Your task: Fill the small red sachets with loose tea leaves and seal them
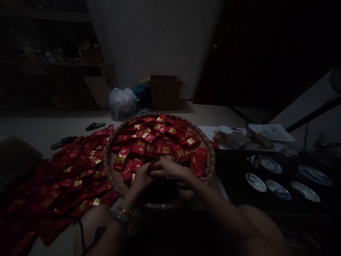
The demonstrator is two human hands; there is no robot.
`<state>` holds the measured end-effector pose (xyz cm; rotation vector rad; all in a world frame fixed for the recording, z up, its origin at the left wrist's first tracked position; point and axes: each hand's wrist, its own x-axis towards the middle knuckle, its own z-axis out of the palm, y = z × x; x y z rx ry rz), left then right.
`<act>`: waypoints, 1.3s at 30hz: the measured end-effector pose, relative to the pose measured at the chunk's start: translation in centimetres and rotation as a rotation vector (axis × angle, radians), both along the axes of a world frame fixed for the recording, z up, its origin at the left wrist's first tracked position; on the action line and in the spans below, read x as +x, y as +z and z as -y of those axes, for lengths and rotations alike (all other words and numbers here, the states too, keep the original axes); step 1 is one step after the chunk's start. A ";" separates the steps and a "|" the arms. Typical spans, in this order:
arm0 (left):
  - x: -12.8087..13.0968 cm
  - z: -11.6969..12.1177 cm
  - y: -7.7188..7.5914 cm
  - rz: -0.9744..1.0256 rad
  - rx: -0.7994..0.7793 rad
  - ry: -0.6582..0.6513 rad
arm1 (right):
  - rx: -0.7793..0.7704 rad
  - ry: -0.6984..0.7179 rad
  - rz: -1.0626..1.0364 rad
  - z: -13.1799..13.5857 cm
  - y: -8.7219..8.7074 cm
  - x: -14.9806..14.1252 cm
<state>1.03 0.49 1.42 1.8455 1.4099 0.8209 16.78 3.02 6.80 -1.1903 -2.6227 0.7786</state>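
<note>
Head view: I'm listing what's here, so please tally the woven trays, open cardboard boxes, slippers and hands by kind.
Round woven tray: 1
Open cardboard box: 1
Slippers: 2
Left hand and right hand: 2
Total: 6, leaving out the red packets, too heaped to count.

Free air above red packets (pixel 163 146), basket rim (pixel 212 153) around

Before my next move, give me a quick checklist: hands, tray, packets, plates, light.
1. Hands over the round woven bamboo tray: ok; left hand and right hand meet there.
2. Secure grip: cannot tell; something dark red shows between the fingers, too dim to judge.
3. Small red packets with gold labels within reach: ok, just beyond the hands.
4. All packets contained: not ok; a red heap lies left of the tray.
5. Blue-and-white plates apart from hands: ok.
6. Light: not ok, very dim.
</note>
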 end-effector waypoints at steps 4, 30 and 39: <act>-0.1 -0.1 0.0 -0.025 -0.047 -0.034 | 0.039 0.052 0.102 0.0 -1.0 -0.1; -0.5 -0.3 0.5 0.568 -0.347 0.144 | -0.041 0.013 -0.095 -0.9 0.8 1.7; -0.4 -0.5 -0.1 0.621 -0.347 0.231 | -0.036 -0.060 -0.206 -0.9 -1.1 1.0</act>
